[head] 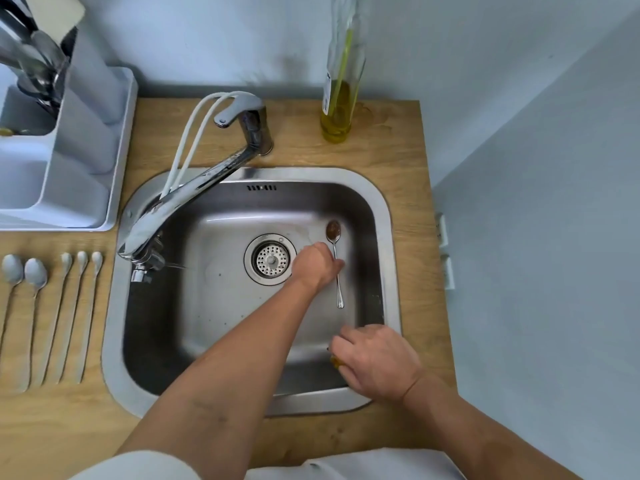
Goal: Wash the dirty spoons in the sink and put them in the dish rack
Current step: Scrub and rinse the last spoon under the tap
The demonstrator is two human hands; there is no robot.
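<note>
Glossy steel sink (388, 216) (brushed basin), matt wooden counter (398, 147).

The left hand (317, 263) covered the middle of the dirty spoon (335, 251), so its grip there could not be judged. The right hand (375, 362) hid most of a small yellow object (335, 362). The dish rack (86, 174) ran past the left edge.

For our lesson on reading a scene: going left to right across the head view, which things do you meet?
Dish rack → faucet → drain → left hand → dirty spoon → right hand.
</note>
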